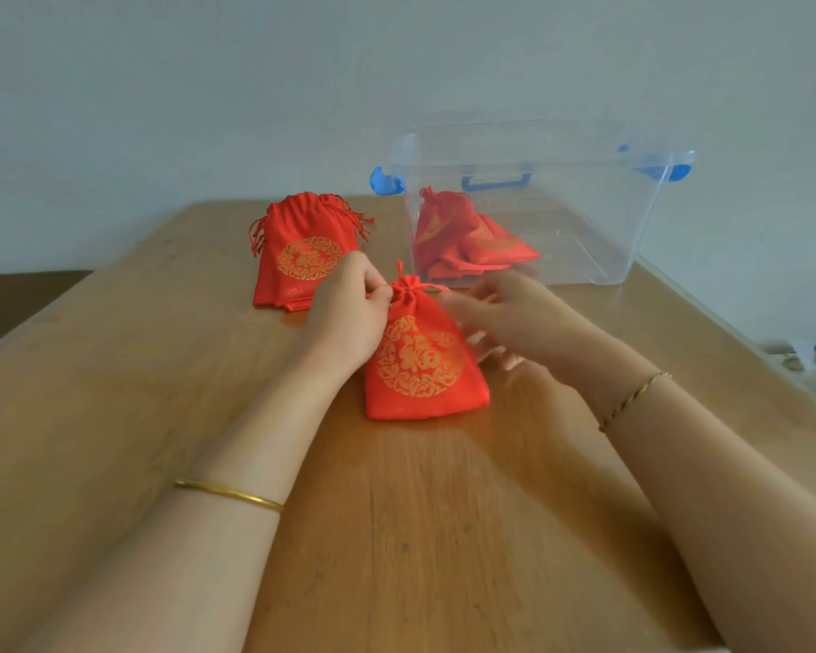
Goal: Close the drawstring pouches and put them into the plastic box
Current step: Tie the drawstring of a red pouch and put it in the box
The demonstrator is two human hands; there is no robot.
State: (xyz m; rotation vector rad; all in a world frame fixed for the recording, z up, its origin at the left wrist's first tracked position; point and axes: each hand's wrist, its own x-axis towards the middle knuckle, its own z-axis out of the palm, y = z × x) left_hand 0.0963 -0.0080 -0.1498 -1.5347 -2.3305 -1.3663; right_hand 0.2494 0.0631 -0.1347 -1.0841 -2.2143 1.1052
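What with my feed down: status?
Left hand pinches pouch cord; right hand open beside it. Pouch cinched, on table. Nothing blocks the box.

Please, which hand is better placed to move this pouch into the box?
Probably the left hand: its grip pinches the neck of the pouch; the right hand is open, though nearer the box.

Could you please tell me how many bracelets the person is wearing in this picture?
2. A gold bangle sits on the left wrist, and a thin twisted bracelet on the right wrist. Both forearms show fully, so none seems hidden.
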